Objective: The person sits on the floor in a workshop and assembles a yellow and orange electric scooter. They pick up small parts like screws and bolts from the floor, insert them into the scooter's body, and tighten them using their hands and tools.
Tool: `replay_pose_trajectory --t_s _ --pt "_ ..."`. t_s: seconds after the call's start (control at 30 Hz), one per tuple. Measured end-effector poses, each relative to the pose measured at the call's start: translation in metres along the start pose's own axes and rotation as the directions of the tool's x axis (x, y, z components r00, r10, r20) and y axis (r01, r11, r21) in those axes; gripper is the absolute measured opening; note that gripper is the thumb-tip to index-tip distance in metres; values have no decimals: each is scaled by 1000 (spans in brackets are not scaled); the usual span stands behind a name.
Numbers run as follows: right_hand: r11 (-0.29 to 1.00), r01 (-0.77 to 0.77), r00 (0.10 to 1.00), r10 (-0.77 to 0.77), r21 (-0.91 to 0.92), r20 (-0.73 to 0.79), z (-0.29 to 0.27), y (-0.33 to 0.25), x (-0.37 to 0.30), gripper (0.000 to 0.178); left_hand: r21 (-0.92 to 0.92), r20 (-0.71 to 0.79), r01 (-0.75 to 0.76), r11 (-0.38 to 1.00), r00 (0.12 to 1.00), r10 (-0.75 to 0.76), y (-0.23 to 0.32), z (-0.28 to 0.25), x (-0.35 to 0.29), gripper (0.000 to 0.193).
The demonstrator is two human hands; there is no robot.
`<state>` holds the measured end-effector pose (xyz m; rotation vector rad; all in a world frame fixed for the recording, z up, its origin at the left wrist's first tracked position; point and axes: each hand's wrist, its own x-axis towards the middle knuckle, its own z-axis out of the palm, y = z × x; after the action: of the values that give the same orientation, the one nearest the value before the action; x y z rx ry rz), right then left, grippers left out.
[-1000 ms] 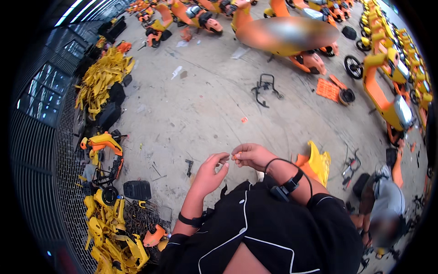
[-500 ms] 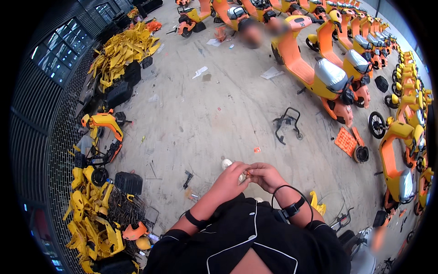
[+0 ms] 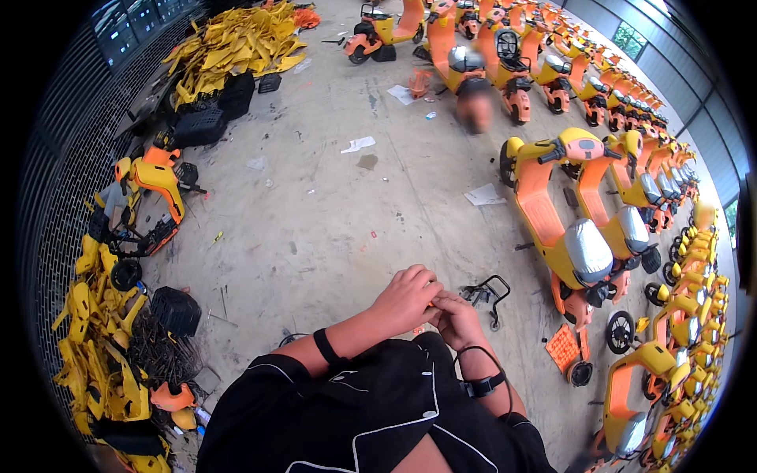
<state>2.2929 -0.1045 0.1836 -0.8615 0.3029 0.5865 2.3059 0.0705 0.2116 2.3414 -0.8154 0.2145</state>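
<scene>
In front of my chest my left hand (image 3: 408, 299) and my right hand (image 3: 456, 318) meet, with their fingers bent and pressed together. A small orange piece (image 3: 430, 305) shows between the fingertips. Its kind is too small and too covered to make out. The left hand's back faces up and hides most of its fingertips. Just beyond the right hand, a bent black tubular frame (image 3: 495, 298) lies on the concrete floor.
Rows of yellow-orange scooters (image 3: 544, 217) stand at the right. Yellow plastic panels (image 3: 236, 49) lie heaped at the far left, with more yellow parts (image 3: 98, 339) at the near left. A partly stripped scooter (image 3: 158, 185), a black crate (image 3: 175, 310) and an orange grid panel (image 3: 562, 348) are on the floor.
My view has tilted up and swung, so the floor things sit lower in it. The hands stay joined around the small orange piece, and appear closer to the black frame.
</scene>
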Motion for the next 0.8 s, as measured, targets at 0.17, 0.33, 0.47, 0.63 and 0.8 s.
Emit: replay_pose_trajectory --t_s 0.17,0.33,0.47,0.63,0.8 --pt "992 -121 991 122 -30 48 14 -40 114 19 -64 -17 147 987 989 -148 -87 -18 51 36" --pt "973 -164 963 194 -162 189 35 -86 252 22 -50 -111 220 974 968 -224 -197 -35 111 34" --pt "956 -224 906 275 -189 322 74 -144 372 24 19 -189 340 940 925 -331 -276 -65 174 29" --pt "914 -280 826 385 -294 411 146 -220 479 34 83 -259 471 878 861 -437 -349 -133 246 27" --pt "863 -323 771 478 -388 422 200 -262 580 42 30 -396 601 799 741 -543 -430 -163 292 22"
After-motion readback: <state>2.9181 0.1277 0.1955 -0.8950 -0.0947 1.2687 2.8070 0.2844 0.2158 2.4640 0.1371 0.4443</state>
